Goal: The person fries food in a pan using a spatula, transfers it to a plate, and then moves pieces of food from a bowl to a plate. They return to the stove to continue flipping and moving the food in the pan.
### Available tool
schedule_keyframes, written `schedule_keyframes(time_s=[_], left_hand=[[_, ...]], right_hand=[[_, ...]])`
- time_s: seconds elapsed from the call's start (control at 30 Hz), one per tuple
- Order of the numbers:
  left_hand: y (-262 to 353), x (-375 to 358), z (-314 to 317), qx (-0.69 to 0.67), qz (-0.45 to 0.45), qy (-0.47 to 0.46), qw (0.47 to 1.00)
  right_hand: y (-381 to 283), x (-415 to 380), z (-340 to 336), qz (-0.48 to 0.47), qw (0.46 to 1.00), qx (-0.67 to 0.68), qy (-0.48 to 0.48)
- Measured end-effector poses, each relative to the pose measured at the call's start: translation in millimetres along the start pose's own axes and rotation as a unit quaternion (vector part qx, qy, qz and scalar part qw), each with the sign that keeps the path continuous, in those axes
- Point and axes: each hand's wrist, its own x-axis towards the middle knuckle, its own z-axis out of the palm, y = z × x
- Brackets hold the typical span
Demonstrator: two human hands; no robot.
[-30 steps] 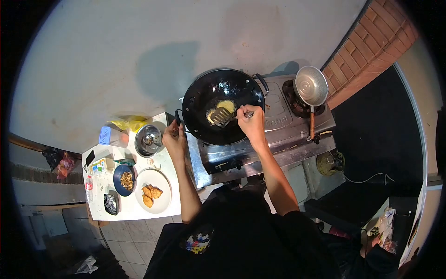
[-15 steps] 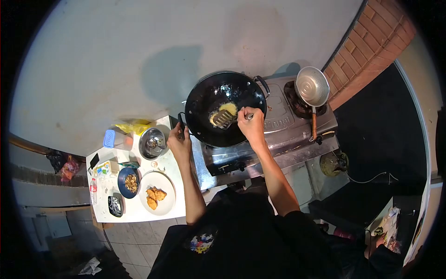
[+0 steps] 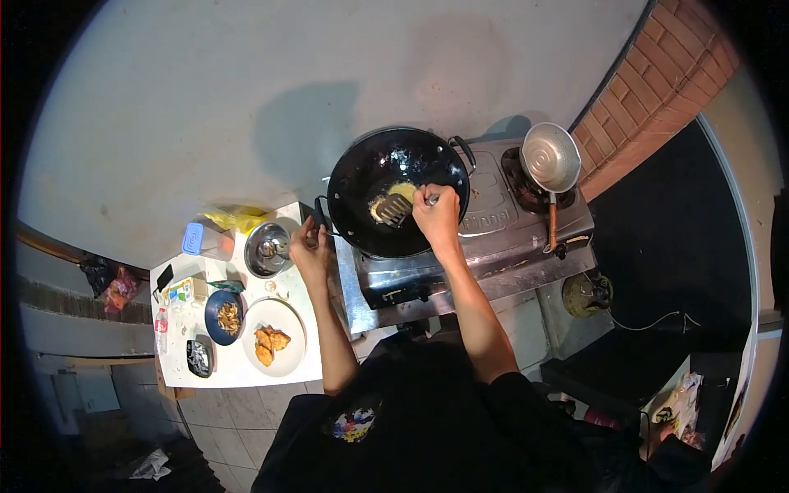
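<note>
My right hand (image 3: 437, 215) is closed round the handle of a slotted spatula (image 3: 396, 209). The spatula's dark slotted head lies against a pale yellow piece of food (image 3: 401, 194) in bubbling oil, low in the black wok (image 3: 370, 168). My left hand (image 3: 310, 253) is beside the wok's left loop handle (image 3: 320, 215), thumb and forefinger apart; its other fingers are partly hidden. Left of that hand stands a metal bowl (image 3: 268, 250) with something inside. Several fried golden pieces (image 3: 269, 343) lie on a cream plate (image 3: 294, 361).
The wok sits on a steel gas stove (image 3: 493, 261). A small saucepan (image 3: 551, 156) is on the right burner. The white table (image 3: 246, 380) bears a blue bowl (image 3: 215, 329), a blue-lidded container (image 3: 195, 238) and a black dish (image 3: 199, 358). Another person's hand (image 3: 655, 440) shows at lower right.
My left hand has shifted slightly left, away from the wok handle. My right hand and the spatula have moved a little left over the food. The view has shifted slightly.
</note>
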Motion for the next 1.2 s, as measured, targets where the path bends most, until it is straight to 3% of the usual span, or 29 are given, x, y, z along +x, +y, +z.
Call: schedule_keyframes(time_s=[0.27, 0.37, 0.47, 0.6, 0.63, 0.73, 0.87, 1.07, 1.2], left_hand=[[3, -2, -9, -0.002, -0.054, 0.026, 0.998], [7, -5, -15, -0.010, -0.067, 0.012, 0.998], [10, -8, -21, -0.031, -0.071, 0.002, 0.997], [20, -9, -24, -0.046, -0.059, -0.027, 0.997], [25, -10, -28, -0.044, -0.114, -0.071, 0.990], [30, -9, -29, -0.043, -0.149, -0.110, 0.982], [35, 7, -39, 0.003, -0.142, -0.150, 0.978], [46, 13, -39, 0.004, -0.116, -0.138, 0.984], [38, -12, -36, -0.045, -0.155, -0.110, 0.981]], right_hand=[[10, 6, -2, 0.011, 1.000, 0.021, 0.012], [27, 12, 4, 0.014, 0.995, 0.098, 0.033], [0, 18, -19, 0.060, 0.982, 0.180, 0.013], [-8, 35, -40, 0.053, 0.987, 0.141, -0.047], [-10, 37, -42, 0.056, 0.987, 0.142, -0.054], [-5, 31, -46, 0.077, 0.982, 0.155, -0.080], [1, 29, -50, 0.055, 0.978, 0.166, -0.116], [-2, 34, -57, 0.029, 0.982, 0.120, -0.145], [2, 37, -52, 0.053, 0.979, 0.131, -0.150]])
